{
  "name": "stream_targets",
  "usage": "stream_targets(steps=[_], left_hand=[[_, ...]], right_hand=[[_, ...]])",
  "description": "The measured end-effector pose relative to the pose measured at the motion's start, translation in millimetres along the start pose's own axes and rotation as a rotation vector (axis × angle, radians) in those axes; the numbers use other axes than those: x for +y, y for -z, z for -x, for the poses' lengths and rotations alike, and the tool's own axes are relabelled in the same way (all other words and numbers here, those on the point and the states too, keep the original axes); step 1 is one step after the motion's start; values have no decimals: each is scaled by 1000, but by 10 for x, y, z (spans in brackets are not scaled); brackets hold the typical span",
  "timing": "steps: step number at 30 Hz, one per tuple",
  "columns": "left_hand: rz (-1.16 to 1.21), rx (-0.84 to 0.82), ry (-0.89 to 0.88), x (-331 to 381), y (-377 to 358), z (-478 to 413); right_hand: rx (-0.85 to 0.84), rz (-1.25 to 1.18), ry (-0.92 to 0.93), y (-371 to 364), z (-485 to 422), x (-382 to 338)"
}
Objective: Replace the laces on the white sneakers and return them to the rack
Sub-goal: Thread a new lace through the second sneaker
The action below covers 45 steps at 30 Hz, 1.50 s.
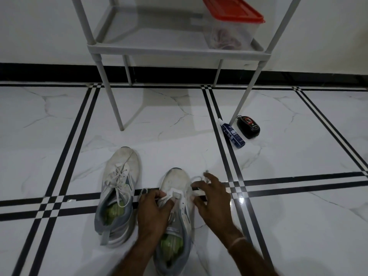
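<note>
Blue tube (233, 136) and black case (248, 127) lie beside the rack leg (247, 94)

I read no legible text. Blue tube (233, 136) on the floor: white label patch, print too small. Black tin (248, 127) just beside it: red-and-white marking, blurred.

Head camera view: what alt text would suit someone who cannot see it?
A person's left hand and right hand grip the white lace of a white sneaker on a tiled floor; the laced second sneaker lies beside it. Behind, a grey rack holds a red-lidded container.
</note>
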<state>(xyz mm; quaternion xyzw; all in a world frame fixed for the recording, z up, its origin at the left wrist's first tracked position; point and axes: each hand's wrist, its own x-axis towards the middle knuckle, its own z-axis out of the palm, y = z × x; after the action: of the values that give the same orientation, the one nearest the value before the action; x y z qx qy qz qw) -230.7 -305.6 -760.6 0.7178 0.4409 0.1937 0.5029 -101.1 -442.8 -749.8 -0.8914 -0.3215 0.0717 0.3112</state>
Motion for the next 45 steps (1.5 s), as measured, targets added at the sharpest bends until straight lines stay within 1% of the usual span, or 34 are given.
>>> stream_targets(steps=[3, 5, 6, 9, 12, 15, 16, 19, 22, 23, 26, 28, 33, 36, 38, 40, 42, 45], left_hand=[[-42, 18, -52, 22, 6, -66], [-63, 26, -66, 40, 3, -101], [-65, 27, -67, 50, -1, -102], [-86, 36, -78, 63, -8, -91], [-128, 68, -103, 46, -19, -41], [-233, 130, -110, 57, 45, 67], [-254, 120, -57, 73, 65, 100], [-280, 38, 228, 213, 98, 143], [-257, 23, 355, 282, 72, 101], [-204, 31, 392, 292, 56, 82], [65, 93, 517, 292, 8, 38], [134, 129, 551, 313, -14, 42], [167, 126, 546, 298, -63, 58], [51, 156, 443, 298, -58, 68], [18, 198, 376, 297, -75, 69], [83, 182, 341, 294, -118, 48], [174, 111, 324, 327, -163, 30], [327, 48, 302, 475, -136, 8]], right_hand=[[5, 101, 62, -44, -11, -100], [32, 100, 35, -58, -34, -154], [34, 37, -16, -68, -38, -170], [-36, -215, -212, -153, -48, -212], [-47, -327, -264, -275, -44, -204], [-26, -375, -285, -325, -45, -161], [-15, -375, -278, -331, -33, -151], [11, -330, -229, -345, 9, -159], [12, -290, -192, -354, 37, -167], [9, -282, -185, -355, 41, -158], [4, -265, -178, -346, 56, -150], [8, -234, -172, -327, 73, -157], [18, -231, -203, -270, 113, -181], [1, -339, -292, -251, 102, -172], [-30, -412, -340, -218, 94, -171], [-52, -478, -370, -184, 90, -177], [-70, -568, -386, -127, 94, -219], [-78, -676, -407, -8, 58, -318]])
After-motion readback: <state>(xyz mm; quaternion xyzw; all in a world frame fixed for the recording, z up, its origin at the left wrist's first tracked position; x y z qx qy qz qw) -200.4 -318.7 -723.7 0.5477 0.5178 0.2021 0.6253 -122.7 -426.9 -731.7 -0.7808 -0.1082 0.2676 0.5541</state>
